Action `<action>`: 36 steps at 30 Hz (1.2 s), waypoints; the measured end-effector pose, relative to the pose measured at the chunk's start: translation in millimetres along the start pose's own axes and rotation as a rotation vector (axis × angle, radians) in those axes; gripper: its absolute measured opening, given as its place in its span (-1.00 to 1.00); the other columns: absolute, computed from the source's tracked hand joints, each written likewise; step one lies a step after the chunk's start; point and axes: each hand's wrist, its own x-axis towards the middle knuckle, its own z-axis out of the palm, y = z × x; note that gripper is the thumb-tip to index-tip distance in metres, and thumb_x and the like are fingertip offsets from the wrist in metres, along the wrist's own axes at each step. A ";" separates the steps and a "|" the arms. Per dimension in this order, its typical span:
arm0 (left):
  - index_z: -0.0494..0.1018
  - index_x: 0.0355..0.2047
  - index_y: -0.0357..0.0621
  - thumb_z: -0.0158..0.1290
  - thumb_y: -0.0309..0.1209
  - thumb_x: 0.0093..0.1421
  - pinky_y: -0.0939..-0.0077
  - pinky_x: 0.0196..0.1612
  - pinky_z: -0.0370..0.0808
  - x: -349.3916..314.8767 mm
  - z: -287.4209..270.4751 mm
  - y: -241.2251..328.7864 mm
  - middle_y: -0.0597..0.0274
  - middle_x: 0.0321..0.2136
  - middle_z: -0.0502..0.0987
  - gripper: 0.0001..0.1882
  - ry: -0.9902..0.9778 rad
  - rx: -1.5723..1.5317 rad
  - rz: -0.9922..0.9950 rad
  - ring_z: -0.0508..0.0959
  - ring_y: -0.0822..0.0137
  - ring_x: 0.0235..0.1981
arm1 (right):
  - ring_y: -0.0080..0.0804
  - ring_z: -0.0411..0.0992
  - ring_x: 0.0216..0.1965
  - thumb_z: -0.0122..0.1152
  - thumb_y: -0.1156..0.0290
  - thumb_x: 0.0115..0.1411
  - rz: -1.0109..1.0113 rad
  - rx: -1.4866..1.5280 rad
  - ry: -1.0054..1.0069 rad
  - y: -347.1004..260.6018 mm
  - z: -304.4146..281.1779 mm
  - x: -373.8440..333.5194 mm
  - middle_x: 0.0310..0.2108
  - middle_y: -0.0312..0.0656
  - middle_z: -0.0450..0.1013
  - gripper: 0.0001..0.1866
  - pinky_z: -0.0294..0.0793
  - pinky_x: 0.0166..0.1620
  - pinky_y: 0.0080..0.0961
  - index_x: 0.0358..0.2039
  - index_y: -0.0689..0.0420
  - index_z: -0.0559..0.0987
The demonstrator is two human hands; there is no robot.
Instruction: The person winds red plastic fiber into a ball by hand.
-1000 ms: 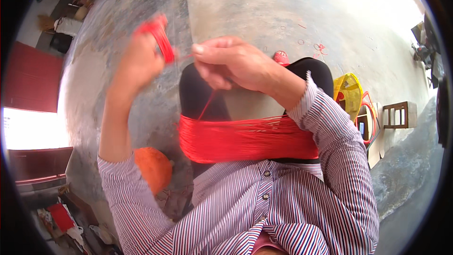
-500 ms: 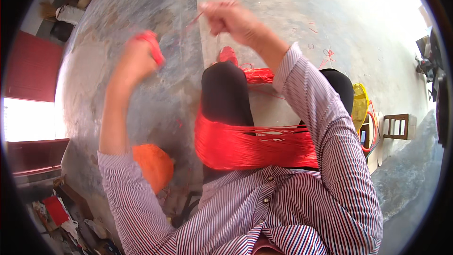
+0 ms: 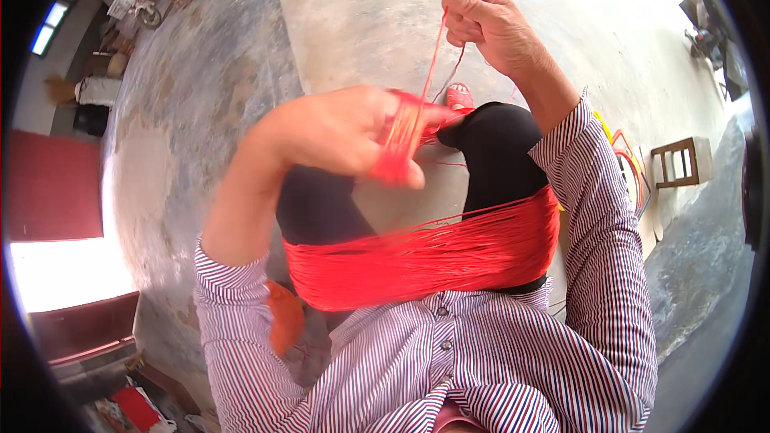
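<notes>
Currently, the left hand [image 3: 337,132] has its thumb and a finger spread apart, with a coil of red thread [image 3: 399,140] wound around them. Farther up and to the right, the right hand [image 3: 493,28] pinches a red strand [image 3: 435,48] running down to that coil, while a broad red skein [image 3: 425,261] stretches around both black-trousered thighs [image 3: 501,152], below the hands.

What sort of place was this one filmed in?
Probably a household workroom or garage, though I can't be sure: it has a bare, stained concrete floor, a plain wooden stool and what looks like a parked motorbike.
</notes>
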 end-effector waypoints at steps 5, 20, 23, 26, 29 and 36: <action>0.37 -0.07 -0.34 0.11 -0.31 0.08 0.15 -0.10 0.50 56.7 -35.9 21.5 0.02 -0.20 0.52 -0.55 0.892 -1.258 0.457 0.53 0.10 -0.16 | -0.72 -0.03 -0.64 0.06 0.08 0.31 0.044 -0.079 0.021 11.2 -10.2 -35.0 -0.69 -0.51 0.07 -0.58 -0.01 -0.55 -0.66 -0.64 0.01 0.35; 0.52 -0.32 -0.37 0.19 -0.38 -0.02 0.33 -0.19 0.52 154.1 19.3 47.5 0.01 -0.35 0.60 -0.70 0.867 0.455 -0.013 0.60 0.21 -0.32 | -0.68 -0.04 -0.67 -0.06 0.13 0.33 0.037 0.160 0.383 22.8 -109.6 -157.2 -0.73 -0.52 -0.02 -0.61 0.07 -0.52 -0.61 -0.62 -0.03 0.22; 0.57 -0.53 -0.30 0.22 -0.34 -0.06 0.28 -0.21 0.51 134.5 60.8 65.8 -0.10 -0.51 0.55 -0.78 0.099 0.467 0.135 0.59 0.11 -0.38 | -0.69 -0.04 -0.68 -0.09 0.18 0.35 -0.153 0.290 0.331 1.9 -119.8 -168.9 -0.72 -0.51 0.00 -0.66 0.07 -0.54 -0.64 -0.57 -0.02 0.25; 0.43 -0.06 -0.28 0.23 -0.35 0.02 0.27 -0.03 0.47 97.7 61.1 133.3 -0.03 -0.25 0.54 -0.53 -0.565 -0.437 0.691 0.56 0.10 -0.12 | -0.70 0.03 -0.68 -0.04 0.24 0.32 -0.218 0.345 0.351 -3.9 -110.3 -168.6 -0.71 -0.50 0.06 -0.74 0.08 -0.56 -0.64 -0.50 0.04 0.38; 0.24 0.15 -0.23 0.11 -0.27 0.17 0.22 0.08 0.39 102.0 45.8 115.0 -0.06 0.06 0.33 -0.42 -0.181 -1.035 0.797 0.37 0.01 0.10 | -0.71 0.15 -0.60 0.01 0.21 0.33 -0.159 -0.272 0.410 -5.9 -46.2 -158.0 -0.64 -0.49 0.20 -0.69 0.18 -0.53 -0.66 -0.51 0.08 0.42; 0.41 -0.14 -0.43 0.25 -0.38 0.03 0.39 -0.14 0.54 38.3 43.1 94.1 0.09 -0.23 0.51 -0.55 -0.059 0.066 0.176 0.59 0.21 -0.25 | -0.73 0.06 -0.65 0.04 0.14 0.32 0.173 0.151 0.008 -24.3 -5.5 -122.1 -0.67 -0.50 0.15 -0.63 0.08 -0.56 -0.71 -0.59 0.02 0.38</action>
